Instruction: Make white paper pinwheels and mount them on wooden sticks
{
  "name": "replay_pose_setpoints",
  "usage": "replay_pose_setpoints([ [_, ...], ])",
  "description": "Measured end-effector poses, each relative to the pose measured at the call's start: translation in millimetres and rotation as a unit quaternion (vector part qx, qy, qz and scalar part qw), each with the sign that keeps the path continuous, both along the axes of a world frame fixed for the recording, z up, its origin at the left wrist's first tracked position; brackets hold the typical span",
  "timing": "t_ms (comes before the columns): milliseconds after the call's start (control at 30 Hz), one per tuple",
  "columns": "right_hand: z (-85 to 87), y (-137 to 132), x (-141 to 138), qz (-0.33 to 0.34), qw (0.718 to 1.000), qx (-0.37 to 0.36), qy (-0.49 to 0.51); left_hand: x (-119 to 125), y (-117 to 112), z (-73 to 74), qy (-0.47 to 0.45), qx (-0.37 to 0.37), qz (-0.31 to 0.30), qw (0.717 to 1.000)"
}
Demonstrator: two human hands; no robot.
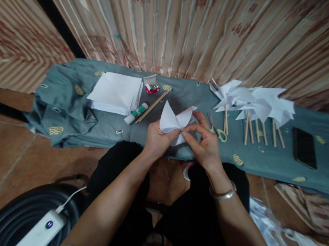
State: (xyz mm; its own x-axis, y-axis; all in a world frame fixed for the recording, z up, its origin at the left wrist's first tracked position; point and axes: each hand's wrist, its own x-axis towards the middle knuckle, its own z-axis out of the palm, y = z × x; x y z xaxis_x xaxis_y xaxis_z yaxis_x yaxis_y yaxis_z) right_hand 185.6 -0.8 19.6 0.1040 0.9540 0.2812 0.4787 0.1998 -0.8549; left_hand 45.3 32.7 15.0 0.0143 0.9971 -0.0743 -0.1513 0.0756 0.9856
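Note:
A white paper pinwheel (169,117) with curled blades is held between both hands above the front of the cloth-covered surface. My left hand (158,138) grips its left side, thumb pressed near the centre. On the right side, my right hand (202,140) pinches at the pinwheel's middle; a tiny dark spot shows between the fingertips, too small to name. Just behind the right hand lie green-handled scissors (221,135). Left of the pinwheel are wooden sticks (152,107), a glue stick (136,113) and an open small red-and-white box (151,86) with metallic bits inside.
A stack of white paper (116,90) lies at the left. Several finished pinwheels (254,103) on sticks lie to the right, beside a black phone (304,147). A curtain (174,30) hangs behind. A white power bank (43,231) rests on a black round stool (2,215).

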Motion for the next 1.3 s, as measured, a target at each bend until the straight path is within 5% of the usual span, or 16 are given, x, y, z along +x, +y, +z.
replay_pose_setpoints([
  [267,-8.4,3,1,-0.012,1.000,-0.005,0.020,-3,-1,-5.8,-0.046,0.014,-0.041,0.998],
  [833,-18.9,8,-3,-0.095,0.992,-0.008,0.082,-5,1,-3.9,-0.033,-0.012,0.000,0.999],
  [1300,-7.9,8,7,-0.028,0.986,-0.081,0.142,-4,-1,-2.9,-0.037,-0.019,-0.017,0.999],
])
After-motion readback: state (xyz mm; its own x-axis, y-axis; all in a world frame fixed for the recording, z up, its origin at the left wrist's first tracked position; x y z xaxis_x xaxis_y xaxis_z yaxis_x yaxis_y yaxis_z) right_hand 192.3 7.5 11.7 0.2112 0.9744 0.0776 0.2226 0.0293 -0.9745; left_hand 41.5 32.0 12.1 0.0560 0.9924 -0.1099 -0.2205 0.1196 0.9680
